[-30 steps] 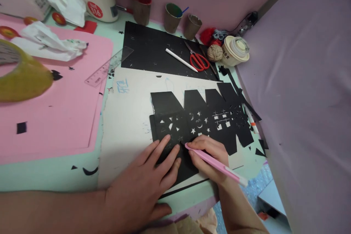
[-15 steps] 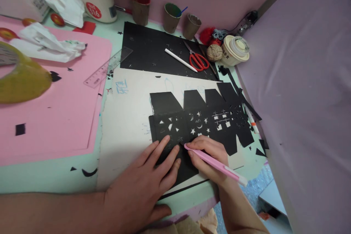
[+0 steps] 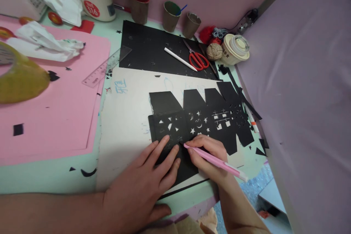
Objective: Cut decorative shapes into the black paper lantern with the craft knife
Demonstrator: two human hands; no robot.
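Note:
My right hand is closed round a slim pink craft knife, its tip on the black card. Stars, moons, squares and triangles are cut out of the card, and tabs run along its upper edge. Faint drawn lines show near the knife tip. Pressing flat on the card's lower left is my left hand, fingers stretched out and spread. Beneath the card lies a large white board with blue marks.
Red-handled scissors and a white pen lie on a black sheet. A clear ruler, pink sheets and a yellow tape roll are leftward. Cups and twine stand behind; black scraps are scattered about.
The back end of the pink craft knife has risen slightly while its tip stays at nearly the same spot. My left hand has hardly moved, and the view has shifted a little.

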